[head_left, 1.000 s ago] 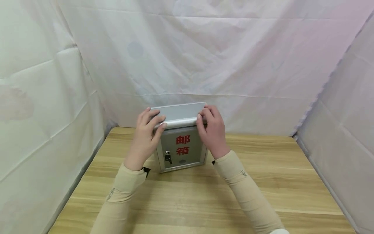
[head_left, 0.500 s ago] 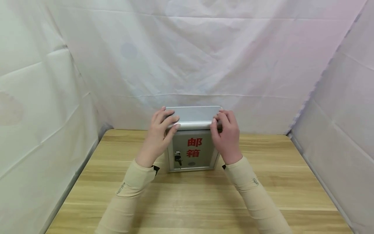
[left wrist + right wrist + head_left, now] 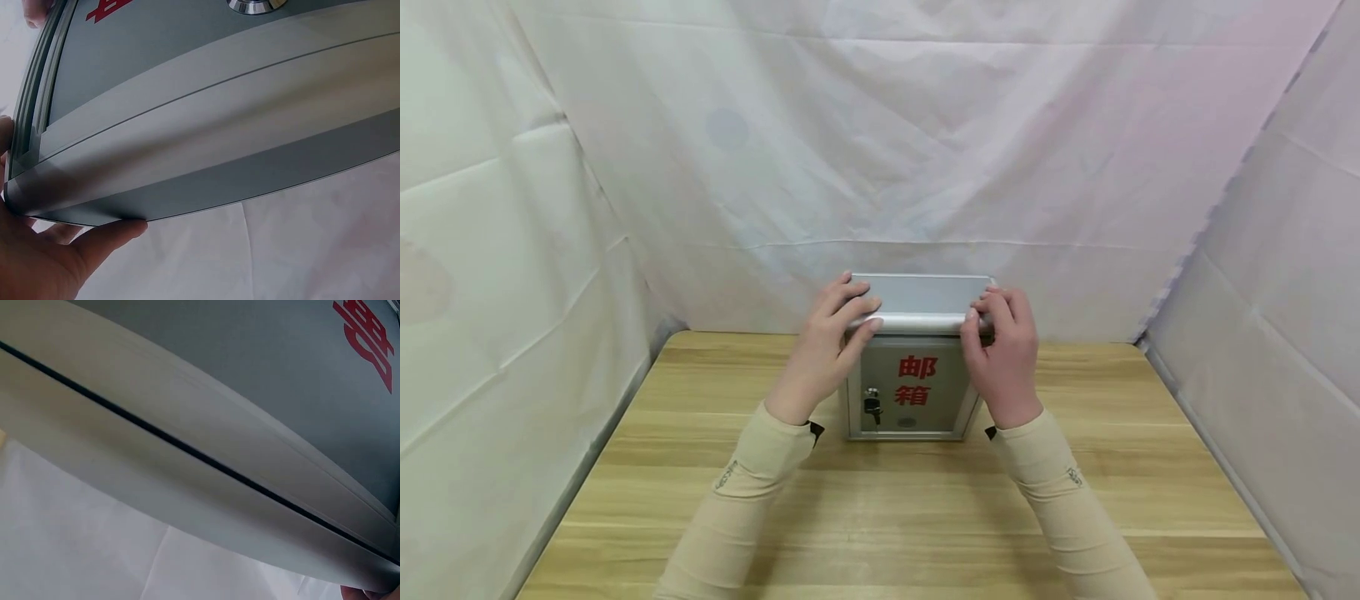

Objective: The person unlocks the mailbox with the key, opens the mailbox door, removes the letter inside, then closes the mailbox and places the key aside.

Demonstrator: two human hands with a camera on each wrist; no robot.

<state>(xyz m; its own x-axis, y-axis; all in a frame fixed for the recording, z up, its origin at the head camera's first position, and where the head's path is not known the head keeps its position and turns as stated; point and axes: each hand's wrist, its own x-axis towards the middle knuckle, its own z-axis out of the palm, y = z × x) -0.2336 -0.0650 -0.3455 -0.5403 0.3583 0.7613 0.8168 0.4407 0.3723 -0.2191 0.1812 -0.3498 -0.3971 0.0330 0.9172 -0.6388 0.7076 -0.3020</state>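
A grey metal mailbox (image 3: 951,400) with red characters on its door stands upright near the back of the table. Its silver-edged top (image 3: 925,296) lies between my two hands. My left hand (image 3: 823,350) grips the top's left end, thumb at the front edge and fingers over the upper face. At the other end my right hand (image 3: 1007,354) holds the right corner with bent fingers. A lock with a black key (image 3: 872,406) sits at the door's left side. In the right wrist view only a bit of the fingers (image 3: 353,592) shows at the bottom right corner.
The mailbox stands on a wood-grain table (image 3: 880,517). A white cloth (image 3: 880,150) hangs close behind it, and more white cloth panels (image 3: 475,292) rise along both sides of the table.
Both hands have shifted the mailbox to the right, and its front has turned to face more squarely toward me. The head view has also swung slightly. Both hands keep their hold.
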